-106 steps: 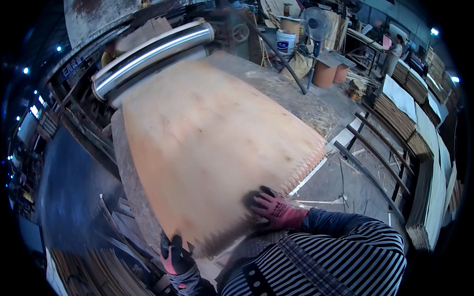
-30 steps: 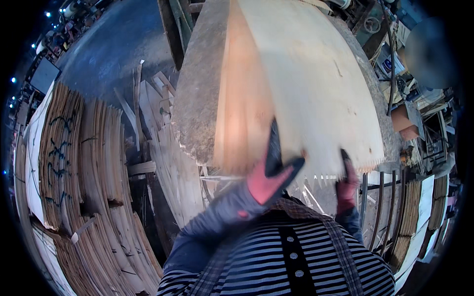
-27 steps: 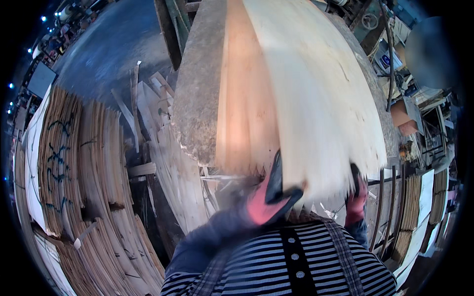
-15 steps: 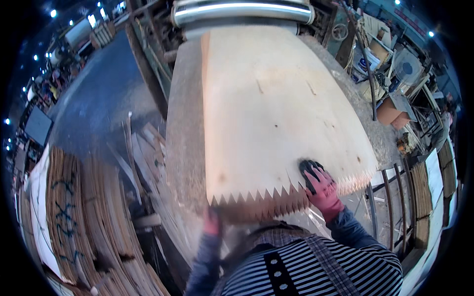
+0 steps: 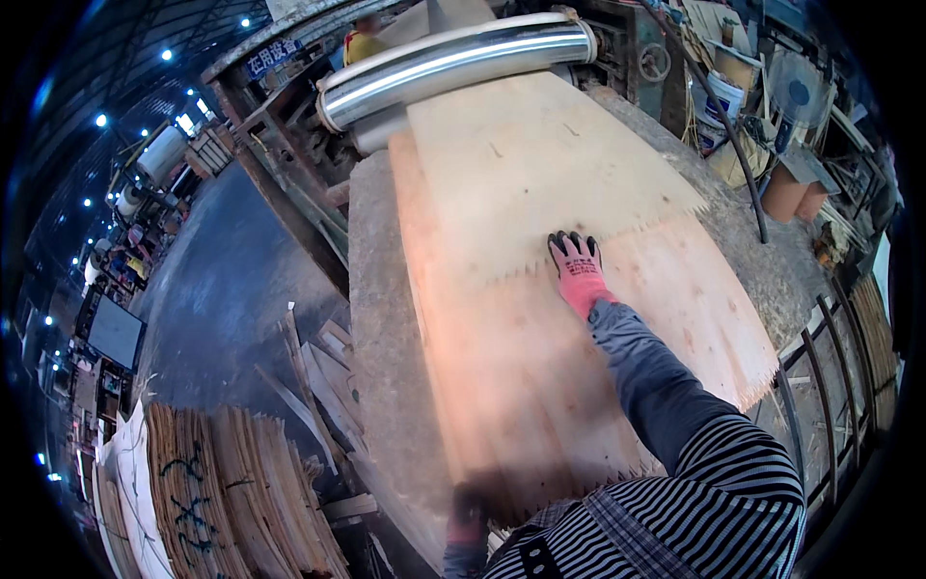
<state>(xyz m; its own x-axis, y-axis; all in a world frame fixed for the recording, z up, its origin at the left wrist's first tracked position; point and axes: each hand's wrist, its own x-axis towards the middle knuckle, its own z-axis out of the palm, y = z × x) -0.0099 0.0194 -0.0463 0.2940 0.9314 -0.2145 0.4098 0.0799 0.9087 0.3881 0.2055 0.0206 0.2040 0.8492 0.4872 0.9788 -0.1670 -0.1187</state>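
On the counter [image 5: 374,289], the pale sheet [image 5: 521,164] now lies farther toward the roller [image 5: 463,69], leaving pinkish veneer [image 5: 540,376] exposed; right hand [image 5: 580,273] at the pale sheet's edge, fingers slightly apart; left hand [image 5: 468,521] blurred, fingers unclear

Grey floor [image 5: 212,261] strewn with wood strips [image 5: 328,381] at left, a pale panel [image 5: 114,333] seen farther off, ceiling lamps [image 5: 167,54] lit at upper left, 1 handwheel [image 5: 654,63] mounted at upper right, a fan [image 5: 796,92] and white bucket [image 5: 723,98] set near a brown container [image 5: 783,198]
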